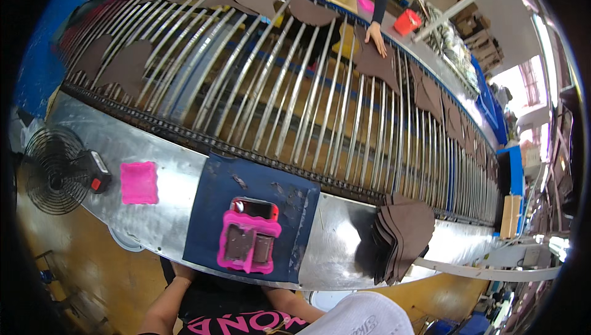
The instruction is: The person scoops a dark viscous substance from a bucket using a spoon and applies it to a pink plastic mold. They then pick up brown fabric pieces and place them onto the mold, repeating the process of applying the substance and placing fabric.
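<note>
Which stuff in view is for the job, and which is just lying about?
Likely for the job:
- flat brown pieces, one under a co-worker's hand
- rod conveyor carrying them
- stack of brown pieces
- divided pink tray holding dark pieces

Likely just lying about:
- red-edged device
- second pink tray
- black fan
- red bin

Pink capital letters (231, 323) mark the black garment (209, 301), and grey script (364, 324) the white fabric (354, 306).

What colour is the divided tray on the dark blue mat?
The divided tray is bright pink, best seen in the head view.
</note>
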